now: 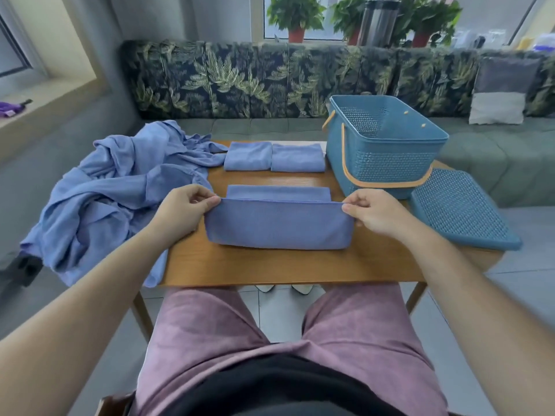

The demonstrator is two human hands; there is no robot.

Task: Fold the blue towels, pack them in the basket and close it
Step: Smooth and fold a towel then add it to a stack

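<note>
On table (270, 265), left hand (180, 214), right hand (375, 214) pinch towel (279, 226) top-edge corners; basket (384, 163) near right.

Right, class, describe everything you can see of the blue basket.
The basket is a teal-blue rectangular tub, plastic by its look, its walls pierced in a woven pattern. Its orange handles hang lowered against its sides. It stands upright and open at the far right of the table, and what shows of its inside holds no towels. Its lid lies flat beside it.

Left grip (180, 210) pinching, right grip (374, 213) pinching
</note>
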